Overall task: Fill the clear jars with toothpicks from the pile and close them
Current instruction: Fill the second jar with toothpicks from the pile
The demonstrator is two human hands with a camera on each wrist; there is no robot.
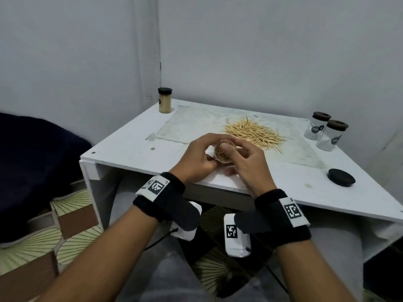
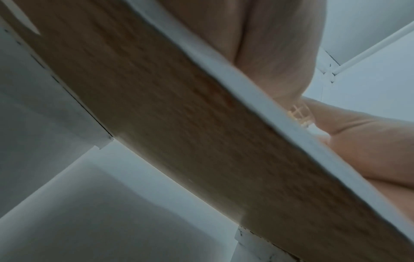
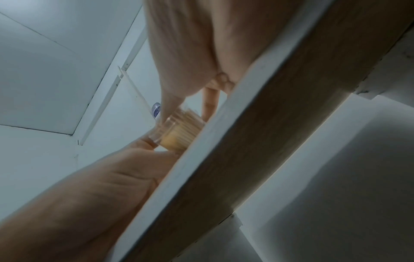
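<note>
The open jar (image 1: 220,154) packed with toothpicks is tilted at the desk's (image 1: 130,147) near edge, gripped by the left hand (image 1: 197,159); the right hand's (image 1: 248,162) thumb and fingers curl at its mouth. The toothpick pile (image 1: 254,132) lies mid-desk on a stained mat (image 1: 196,123), a loose lid (image 1: 341,177) near the right edge, two closed empty jars (image 1: 325,131) by the far right corner, a filled jar (image 1: 165,100) at the far left corner against grey walls (image 1: 261,51).

- Your work surface is a white table (image 1: 135,147) with a worn, stained patch across its top.
- On it: a toothpick pile (image 1: 254,132), a filled capped jar (image 1: 165,100) at the far-left corner, two empty capped jars (image 1: 326,134) far right, one loose black lid (image 1: 341,177).
</note>
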